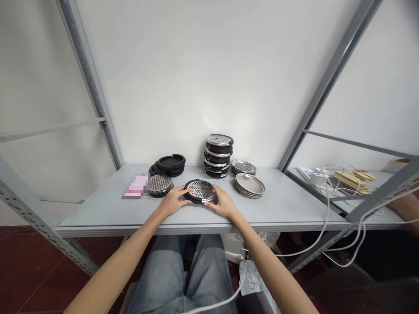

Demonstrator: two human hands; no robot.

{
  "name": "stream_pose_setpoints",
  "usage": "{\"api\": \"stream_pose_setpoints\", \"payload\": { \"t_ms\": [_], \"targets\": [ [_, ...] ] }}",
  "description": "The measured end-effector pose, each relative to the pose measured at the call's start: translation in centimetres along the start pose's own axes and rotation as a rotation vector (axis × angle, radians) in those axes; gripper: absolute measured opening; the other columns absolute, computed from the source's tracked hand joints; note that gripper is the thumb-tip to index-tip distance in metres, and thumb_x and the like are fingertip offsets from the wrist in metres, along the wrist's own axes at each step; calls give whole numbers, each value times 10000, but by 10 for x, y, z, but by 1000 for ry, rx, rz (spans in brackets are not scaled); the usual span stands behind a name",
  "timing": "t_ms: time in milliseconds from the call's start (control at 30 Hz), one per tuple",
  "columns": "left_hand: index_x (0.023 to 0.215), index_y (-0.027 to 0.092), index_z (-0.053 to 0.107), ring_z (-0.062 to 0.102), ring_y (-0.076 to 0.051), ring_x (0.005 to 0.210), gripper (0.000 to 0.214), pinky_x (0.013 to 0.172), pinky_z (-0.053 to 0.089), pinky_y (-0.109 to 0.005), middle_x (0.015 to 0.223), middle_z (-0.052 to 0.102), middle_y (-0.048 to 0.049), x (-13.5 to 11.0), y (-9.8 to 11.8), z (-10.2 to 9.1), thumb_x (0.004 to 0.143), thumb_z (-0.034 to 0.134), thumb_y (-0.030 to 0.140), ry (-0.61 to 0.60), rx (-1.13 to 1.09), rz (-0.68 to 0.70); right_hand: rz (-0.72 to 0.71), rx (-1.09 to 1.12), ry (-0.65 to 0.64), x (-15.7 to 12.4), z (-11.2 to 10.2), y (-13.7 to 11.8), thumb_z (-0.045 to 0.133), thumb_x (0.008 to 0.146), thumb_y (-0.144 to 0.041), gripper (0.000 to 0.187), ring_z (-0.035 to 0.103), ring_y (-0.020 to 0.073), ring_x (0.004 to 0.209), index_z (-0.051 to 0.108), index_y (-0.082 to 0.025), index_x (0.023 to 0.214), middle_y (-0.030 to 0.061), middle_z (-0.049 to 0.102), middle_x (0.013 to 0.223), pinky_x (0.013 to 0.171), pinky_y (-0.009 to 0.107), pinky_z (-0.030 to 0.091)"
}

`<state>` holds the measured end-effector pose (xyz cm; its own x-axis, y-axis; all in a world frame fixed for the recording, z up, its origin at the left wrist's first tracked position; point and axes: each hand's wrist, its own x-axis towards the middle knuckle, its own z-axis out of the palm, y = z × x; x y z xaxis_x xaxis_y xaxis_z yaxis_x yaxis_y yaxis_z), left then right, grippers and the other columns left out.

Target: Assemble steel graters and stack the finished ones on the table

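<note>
A round black ring with a perforated metal disc (200, 190) lies on the grey shelf table (108, 209) in front of me. My left hand (174, 199) grips its left edge with curled fingers. My right hand (222, 202) grips its right edge the same way. Just left of it lies a second perforated disc in a black ring (160, 185).
Behind stand a stack of black rings (169, 164), a tall stack of assembled discs (218, 155), a perforated disc pile (242, 167) and plain metal plates (249, 185). A pink blurred item (136, 186) lies left. White cables (327, 218) and another person's arm (406, 207) are at right.
</note>
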<state>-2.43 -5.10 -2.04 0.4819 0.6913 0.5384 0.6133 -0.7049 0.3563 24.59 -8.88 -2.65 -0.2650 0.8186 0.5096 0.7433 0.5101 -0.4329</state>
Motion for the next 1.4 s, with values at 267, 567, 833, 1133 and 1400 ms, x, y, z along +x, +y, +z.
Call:
{"api": "stream_pose_setpoints", "payload": {
  "t_ms": [267,567,833,1133,1400],
  "targets": [
    [1409,274,448,602,-275,1085,795,954,475,-411,1183,658,-90,-1,4,1,712,771,479,-16,65,5,-14,31,-55,-2,-3,1,666,755,-571,850,344,346,1378,411,-93,1410,242,393,1454,1099,508,344],
    [1457,240,337,519,-281,1205,695,1019,407,-440,1329,552,-115,0,9,-1,866,604,490,-25,34,10,49,55,-94,-2,-2,1,558,846,-571,766,337,315,1388,373,-122,1438,215,376,1474,1103,489,340],
    [1477,271,287,535,-272,1125,685,986,421,-427,1229,559,-107,-1,11,-6,888,583,455,-17,1,13,81,140,-44,-2,-6,-2,493,900,-520,615,354,277,1382,442,-160,1396,177,399,1470,1128,462,304],
    [1422,297,412,547,-254,1067,556,964,445,-433,1129,539,-87,0,9,-4,900,574,400,-34,66,59,52,127,17,-2,-8,-2,580,845,-532,616,422,280,1334,512,-165,1334,177,456,1427,1110,452,335],
    [1242,241,561,507,-255,1178,400,1028,392,-467,1254,596,-79,4,7,-3,867,638,356,1,39,133,-4,-14,19,-1,-6,-4,492,894,-533,716,329,310,1385,303,-149,1468,189,290,1524,1108,504,318]
  ]
}}
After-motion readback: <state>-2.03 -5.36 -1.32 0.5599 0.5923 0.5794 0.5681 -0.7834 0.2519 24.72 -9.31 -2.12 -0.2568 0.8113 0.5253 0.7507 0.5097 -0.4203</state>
